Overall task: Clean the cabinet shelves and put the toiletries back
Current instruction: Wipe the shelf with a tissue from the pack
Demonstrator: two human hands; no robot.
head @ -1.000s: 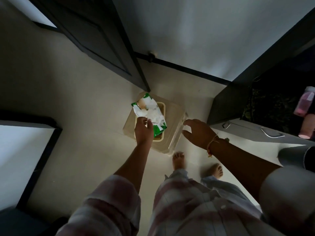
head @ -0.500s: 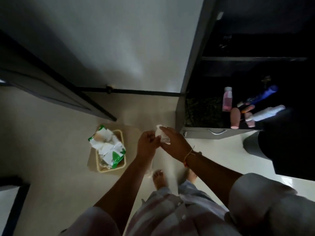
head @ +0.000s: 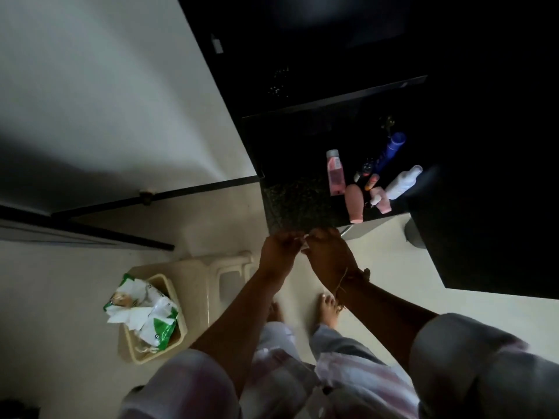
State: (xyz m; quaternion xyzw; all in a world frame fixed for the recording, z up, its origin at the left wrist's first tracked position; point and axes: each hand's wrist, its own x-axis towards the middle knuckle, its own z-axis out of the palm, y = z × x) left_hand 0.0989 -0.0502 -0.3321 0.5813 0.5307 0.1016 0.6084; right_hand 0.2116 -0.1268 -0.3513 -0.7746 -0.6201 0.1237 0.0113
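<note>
My left hand and my right hand meet just in front of the dark cabinet's lower shelf, both pinching a small white wipe that is mostly hidden between the fingers. On that speckled shelf stand several toiletries: a pink clear bottle, a peach tube, a blue tube and a white bottle. The green and white wipes pack lies in a cream basket on a stool at lower left.
The cream plastic stool stands on the pale floor left of my bare feet. A dark door is open at the left. An upper cabinet shelf is very dark. The open black cabinet door is at the right.
My left hand let go of the wipes pack, which now lies in the basket. Both hands came together on a wipe and rose toward the cabinet shelf as my view swung right.
</note>
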